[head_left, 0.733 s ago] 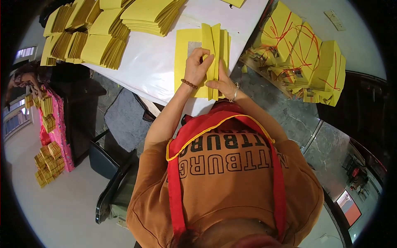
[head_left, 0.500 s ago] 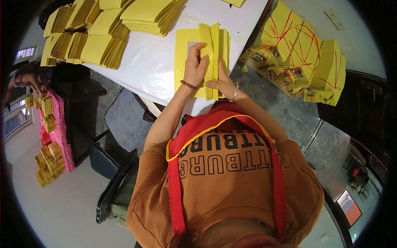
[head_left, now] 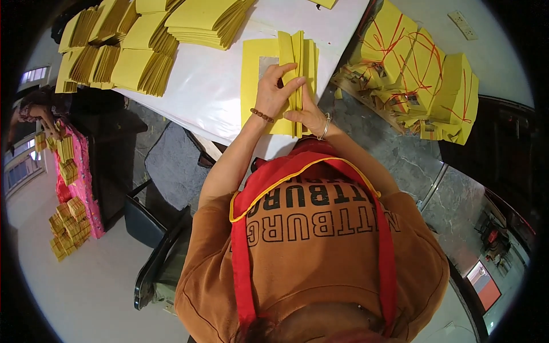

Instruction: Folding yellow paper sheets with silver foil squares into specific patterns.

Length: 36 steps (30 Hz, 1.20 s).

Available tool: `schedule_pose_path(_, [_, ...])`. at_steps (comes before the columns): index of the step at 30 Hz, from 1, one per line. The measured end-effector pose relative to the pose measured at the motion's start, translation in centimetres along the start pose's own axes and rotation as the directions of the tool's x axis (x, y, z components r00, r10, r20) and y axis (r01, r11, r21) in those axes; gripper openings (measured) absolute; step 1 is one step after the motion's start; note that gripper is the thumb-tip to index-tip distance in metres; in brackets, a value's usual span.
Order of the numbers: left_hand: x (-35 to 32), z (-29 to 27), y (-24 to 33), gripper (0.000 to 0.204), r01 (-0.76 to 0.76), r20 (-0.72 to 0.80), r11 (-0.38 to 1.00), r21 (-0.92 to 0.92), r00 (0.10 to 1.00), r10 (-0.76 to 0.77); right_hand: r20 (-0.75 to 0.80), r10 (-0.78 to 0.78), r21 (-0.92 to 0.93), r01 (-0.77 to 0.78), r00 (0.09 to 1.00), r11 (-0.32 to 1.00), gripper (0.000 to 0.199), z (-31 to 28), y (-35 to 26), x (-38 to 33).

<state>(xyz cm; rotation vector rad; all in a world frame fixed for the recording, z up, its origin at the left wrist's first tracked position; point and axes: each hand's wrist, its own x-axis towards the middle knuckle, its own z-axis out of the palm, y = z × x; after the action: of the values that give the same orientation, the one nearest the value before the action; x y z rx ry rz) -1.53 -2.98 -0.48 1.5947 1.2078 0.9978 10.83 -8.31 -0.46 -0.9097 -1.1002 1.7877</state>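
Observation:
In front of me, near the table's edge, lies a yellow paper sheet (head_left: 250, 86) with a grey patch, and several yellow layers show beyond its right side. A raised fold of yellow paper (head_left: 298, 46) stands up along the middle. My left hand (head_left: 274, 94) is closed on this fold from the left, thumb and fingers pinching its upper edge. From the right, my right hand (head_left: 311, 117) grips the fold lower down, its thumb across the near end and its fingers partly hidden behind the paper.
Yellow folded-paper stacks (head_left: 140, 68) fill the far left of the white-covered table (head_left: 200, 103). Yellow bundles with red string (head_left: 417, 63) stand at the right. A chair with a grey cloth (head_left: 174, 163) is at my left. Farther left, another person's arm (head_left: 43, 111) reaches over a pink-covered table (head_left: 86, 177).
My left hand has slid slightly right, and its thumb now reaches over the fold toward my right hand. The fold looks narrower and more pressed together. My right hand stays nearly in place.

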Motion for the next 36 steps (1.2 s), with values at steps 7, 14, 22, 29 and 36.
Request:
schedule_pose_path(7, [0.0,-0.2,-0.3,0.034,0.014,0.043,1.000,-0.017,0.999,-0.013,-0.029,-0.044,0.036,0.045,0.999,0.998,0.107,-0.2,1.0,0.2])
schedule_pose_path(14, [-0.1,0.9,0.0,0.025,-0.019,-0.138,0.973,-0.232,0.990,-0.013,-0.031,-0.087,0.042,0.088,0.996,0.995,0.104,0.1,0.7,0.3])
schedule_pose_path(22, [0.1,0.2,0.9,0.030,0.066,0.016,0.998,0.025,0.998,-0.067,-0.029,-0.044,0.020,0.045,0.999,0.999,0.110,0.3,0.1,0.0])
schedule_pose_path(29, [0.1,0.1,0.4,0.042,-0.016,0.002,0.996,0.084,1.000,0.016,-0.014,-0.016,-0.057,0.015,1.000,0.998,0.116,0.0,-0.2,-0.1])
schedule_pose_path(36, [0.0,0.0,-0.1,0.036,0.012,0.027,1.000,-0.011,1.000,-0.011,-0.041,-0.044,-0.050,0.042,0.998,0.998,0.111,-0.8,2.3,0.3])
